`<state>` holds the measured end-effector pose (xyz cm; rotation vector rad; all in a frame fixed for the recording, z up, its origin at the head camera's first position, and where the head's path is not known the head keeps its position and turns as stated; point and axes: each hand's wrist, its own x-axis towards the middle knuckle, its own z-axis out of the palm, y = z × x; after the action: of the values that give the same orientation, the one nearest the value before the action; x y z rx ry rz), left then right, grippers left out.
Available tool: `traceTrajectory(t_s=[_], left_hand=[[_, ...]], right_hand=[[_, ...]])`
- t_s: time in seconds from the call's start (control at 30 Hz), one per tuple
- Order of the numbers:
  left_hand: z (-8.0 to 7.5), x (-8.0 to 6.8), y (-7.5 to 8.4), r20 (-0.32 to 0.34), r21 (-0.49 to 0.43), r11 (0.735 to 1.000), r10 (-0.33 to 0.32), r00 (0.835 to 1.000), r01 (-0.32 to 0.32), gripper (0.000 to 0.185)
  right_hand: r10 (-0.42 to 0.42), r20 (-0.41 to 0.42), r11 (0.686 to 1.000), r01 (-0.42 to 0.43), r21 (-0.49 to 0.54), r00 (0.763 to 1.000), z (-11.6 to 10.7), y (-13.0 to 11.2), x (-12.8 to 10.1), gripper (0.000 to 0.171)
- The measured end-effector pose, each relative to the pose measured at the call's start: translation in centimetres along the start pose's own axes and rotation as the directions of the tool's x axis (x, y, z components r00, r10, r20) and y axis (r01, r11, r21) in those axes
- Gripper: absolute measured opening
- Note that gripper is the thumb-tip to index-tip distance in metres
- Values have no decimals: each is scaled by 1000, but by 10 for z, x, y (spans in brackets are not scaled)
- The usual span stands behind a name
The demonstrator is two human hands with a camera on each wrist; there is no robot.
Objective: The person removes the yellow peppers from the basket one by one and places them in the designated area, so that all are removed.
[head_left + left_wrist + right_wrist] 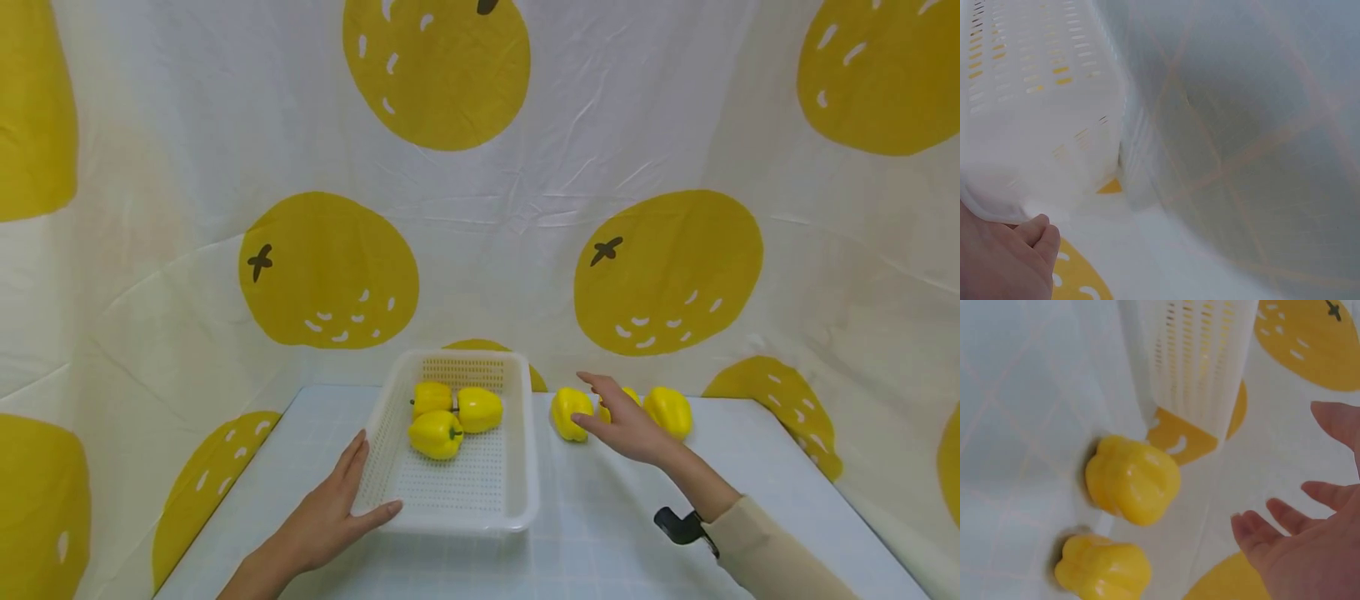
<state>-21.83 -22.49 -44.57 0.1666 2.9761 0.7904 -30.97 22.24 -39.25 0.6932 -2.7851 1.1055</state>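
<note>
Left hand [322, 512] — fingers extended, thumb apart, resting on near-left part of white basket [531, 467]. Three yellow peppers [437, 435] inside. Right hand [628, 425] — fingers spread, holding nothing, at three more peppers [667, 412] on table [592, 533].

Head view: fingers [604, 387] of right hand [628, 429] partly hide middle loose pepper [632, 394]. Left wrist view: basket [1035, 134] cut at top.

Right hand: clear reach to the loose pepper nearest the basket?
Likely yes: the right hand is open and close to that yellow pepper, nothing visible between them; the white basket stands on the pepper's other side.
</note>
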Motion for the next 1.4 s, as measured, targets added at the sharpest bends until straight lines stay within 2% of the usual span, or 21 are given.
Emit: traceTrajectory(t_s=[0.3,0.47,0.83,1.07,1.23,1.4], left_hand=[[0,-2,0,-2,10,1000,16,1000,-16,126],[-2,-2,0,-11,18,999,30,999,-30,126],[0,0,-3,-24,14,999,36,999,-36,124],[1,0,-2,-24,23,999,39,999,-38,125],[-1,-1,0,-23,26,999,43,999,-42,124],[-1,-2,1,-16,19,999,35,999,-35,124]], right_hand=[[-68,34,995,65,72,997,28,-16,16,69],[-133,48,988,129,90,990,41,-28,26,67],[-146,128,988,137,72,981,68,-44,49,68],[-152,163,986,160,-38,975,81,-45,66,73],[-183,191,968,210,-134,964,92,-40,83,79],[-163,201,953,207,-222,966,101,-40,98,81]])
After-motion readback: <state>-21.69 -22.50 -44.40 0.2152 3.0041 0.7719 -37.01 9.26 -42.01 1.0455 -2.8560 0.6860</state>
